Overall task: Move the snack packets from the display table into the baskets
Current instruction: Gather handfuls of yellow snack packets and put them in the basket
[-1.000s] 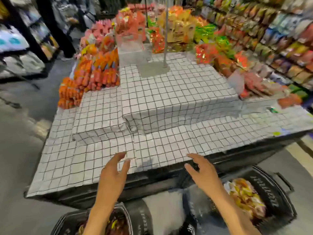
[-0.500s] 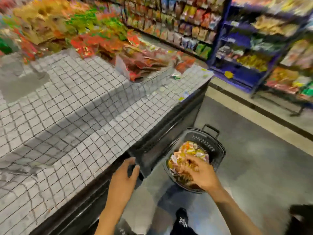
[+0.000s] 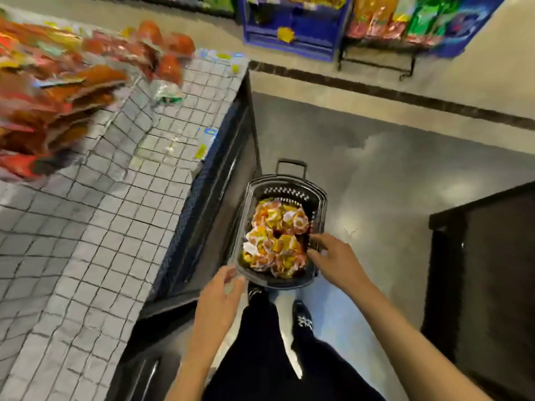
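A black basket (image 3: 289,185) stands on the floor beside the display table (image 3: 95,247). It holds a heap of orange, yellow and white snack packets (image 3: 276,237). My right hand (image 3: 333,256) reaches over the basket's right rim, fingers loosely spread, touching or just above the rim. My left hand (image 3: 218,296) hovers at the basket's near left corner with relaxed fingers, holding nothing. More red and orange snack packets (image 3: 55,94) lie piled at the table's far left, blurred.
The table carries a grey checked cloth and a few small loose packets (image 3: 207,141) near its edge. A dark cabinet (image 3: 486,285) stands at the right. Blue shelves (image 3: 292,27) with goods line the far side of the aisle. My legs and shoes show below.
The view has swung right and down from the table to the basket. Both hands have moved from the table edge to the basket's sides; the right one left the packets for the rim.
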